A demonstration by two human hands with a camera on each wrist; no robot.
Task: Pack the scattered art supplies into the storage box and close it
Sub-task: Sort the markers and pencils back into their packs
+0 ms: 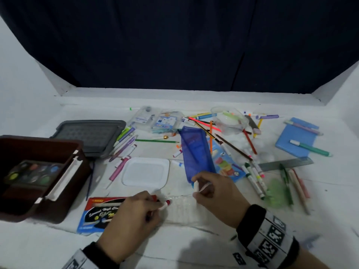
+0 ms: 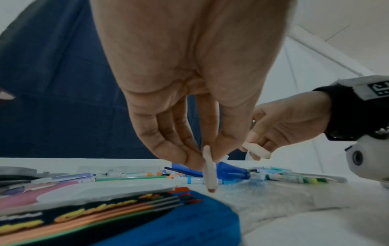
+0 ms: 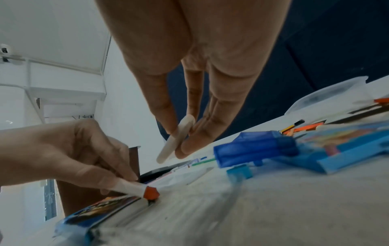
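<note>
The brown storage box (image 1: 64,171) stands open at the left with a paint palette (image 1: 33,172) inside. Its grey lid (image 1: 91,136) lies behind it. My left hand (image 1: 157,205) pinches a white marker with a red end (image 1: 166,205) over the marker pack card (image 1: 97,212) and its clear plastic insert (image 1: 182,208). In the left wrist view, that left hand (image 2: 202,159) holds the marker (image 2: 209,171) red end down. My right hand (image 1: 200,188) (image 3: 179,143) pinches a short white stick (image 3: 176,139), a cap or marker.
A white foam tray (image 1: 145,171) lies mid-table beside a blue mesh pencil case (image 1: 196,156). Several markers and pencils lie scattered behind and right, with a clear bowl (image 1: 229,121), a blue notebook (image 1: 297,136) and a metal ruler (image 1: 285,164). White walls bound the table.
</note>
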